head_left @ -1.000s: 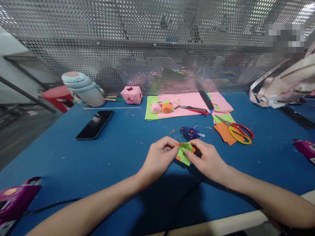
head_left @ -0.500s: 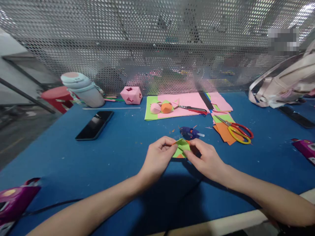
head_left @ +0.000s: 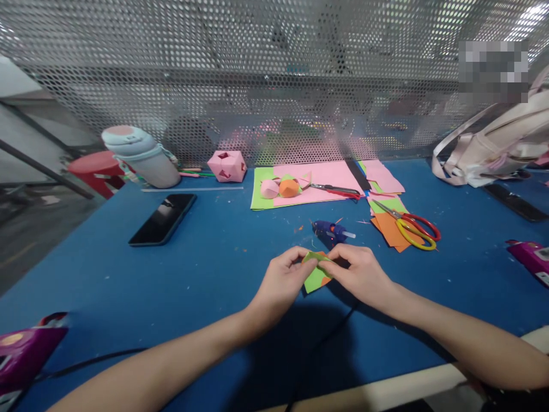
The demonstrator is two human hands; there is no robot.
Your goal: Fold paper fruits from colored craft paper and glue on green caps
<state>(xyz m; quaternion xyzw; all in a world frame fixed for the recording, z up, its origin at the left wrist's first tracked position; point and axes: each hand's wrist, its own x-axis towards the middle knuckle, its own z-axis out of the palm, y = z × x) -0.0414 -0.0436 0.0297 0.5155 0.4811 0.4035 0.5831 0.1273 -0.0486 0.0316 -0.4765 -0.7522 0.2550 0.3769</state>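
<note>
A small folded paper piece (head_left: 316,278), green with orange corners, is pinched between both hands above the blue table. My left hand (head_left: 288,280) grips its left side, thumb on top. On its right side, my right hand (head_left: 358,277) pinches the paper, the thumb close to the left thumb. Fingers cover the upper edges of the piece. Just beyond the hands lies a dark blue hot glue gun (head_left: 330,230) with a pale glue stick poking from its right end.
Scissors (head_left: 414,226) with red and yellow handles rest on orange paper squares (head_left: 390,232). Behind are pink and green sheets (head_left: 319,183) bearing small folded shapes. A phone (head_left: 163,219), a bottle (head_left: 143,157) and a pink paper ball (head_left: 227,166) stand left, before a perforated metal screen (head_left: 266,103).
The paper piece has been turned and refolded between my fingers. Both thumbs have come closer together, and the hands sit slightly nearer to me.
</note>
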